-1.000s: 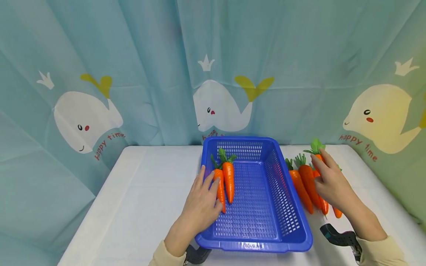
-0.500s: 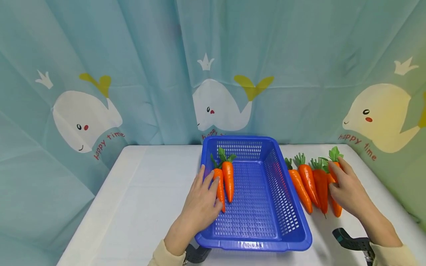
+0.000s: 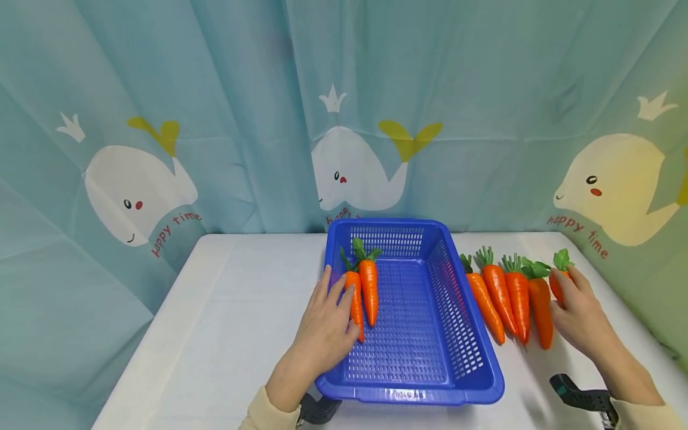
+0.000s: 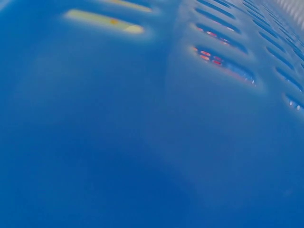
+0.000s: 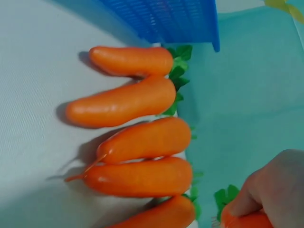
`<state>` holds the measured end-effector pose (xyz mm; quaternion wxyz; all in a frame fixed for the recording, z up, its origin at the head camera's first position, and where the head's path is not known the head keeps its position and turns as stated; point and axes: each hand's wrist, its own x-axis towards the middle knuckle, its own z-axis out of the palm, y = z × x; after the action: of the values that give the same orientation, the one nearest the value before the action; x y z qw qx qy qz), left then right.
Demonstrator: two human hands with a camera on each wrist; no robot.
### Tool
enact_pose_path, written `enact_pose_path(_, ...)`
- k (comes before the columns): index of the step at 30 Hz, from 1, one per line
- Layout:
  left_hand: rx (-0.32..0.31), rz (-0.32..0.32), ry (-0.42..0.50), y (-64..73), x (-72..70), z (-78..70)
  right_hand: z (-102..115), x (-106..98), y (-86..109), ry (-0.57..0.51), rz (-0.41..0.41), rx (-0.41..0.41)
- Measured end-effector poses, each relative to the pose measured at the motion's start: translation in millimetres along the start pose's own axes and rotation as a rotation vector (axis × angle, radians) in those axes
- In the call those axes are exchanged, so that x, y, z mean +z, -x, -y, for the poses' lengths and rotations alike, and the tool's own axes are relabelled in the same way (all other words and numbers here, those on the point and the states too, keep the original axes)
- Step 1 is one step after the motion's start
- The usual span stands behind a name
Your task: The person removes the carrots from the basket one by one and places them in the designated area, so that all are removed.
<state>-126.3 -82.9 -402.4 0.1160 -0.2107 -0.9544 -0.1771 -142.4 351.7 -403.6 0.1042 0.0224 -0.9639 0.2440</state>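
At the right end of a row of carrots, my right hand [image 3: 583, 313] pinches a leafy-topped carrot [image 3: 558, 288] near its top; the hand hides its lower part. In the right wrist view the fingers grip that carrot [image 5: 247, 221] at the lower right corner. My left hand [image 3: 319, 328] lies over the left side of a blue plastic basket [image 3: 408, 395], fingers spread and loosely straight. Under its fingertips is one orange carrot [image 3: 353, 295], with a second carrot [image 3: 369, 292] beside it on the basket floor. Only blurred blue basket wall [image 4: 118, 118] fills the left wrist view.
Several carrots lie side by side on the white table [image 3: 242, 310], the nearest carrot [image 3: 486, 307] close along the basket's right wall, their leaves pointing away. A teal curtain [image 3: 258, 119] with whale prints hangs behind the table's far edge.
My right hand has carried its carrot rightward and a little nearer, from above the row to the row's right end, uncovering the carrots beneath. My left hand and the basket stay put.
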Motion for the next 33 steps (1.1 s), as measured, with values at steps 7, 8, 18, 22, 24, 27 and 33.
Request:
enact_pose_path(7, -0.014, 0.021, -0.014, -0.8, 1.1, 0.7, -13, 8, 0.6, -0.036, 0.015, 0.075)
enact_pose_path(8, -0.016, 0.024, -0.014, -1.0, 1.1, 0.5, -15, 10, 0.5, -0.04, 0.016, 0.079)
enact_pose_path(18, -0.028, 0.043, -0.012, -1.4, 0.0, -1.0, -35, 19, -3.8, -0.017, -0.003, 0.153)
enact_pose_path(22, -0.03, 0.043, -0.015, -1.3, -0.8, -1.4, -45, 24, -7.3, -0.04, 0.02, 0.147)
enact_pose_path(24, -0.021, 0.034, -0.015, -1.2, -0.8, -1.4, -48, 27, -8.9, -0.047, 0.036, 0.138)
enact_pose_path(27, -0.007, 0.018, -0.018, -0.9, -0.4, -1.2, -51, 32, -11.3, -0.059, 0.039, 0.114)
enact_pose_path(33, 0.005, -0.004, -0.037, -0.7, 0.9, 0.1, -56, 42, -15.0, -0.091, -0.011, 0.048)
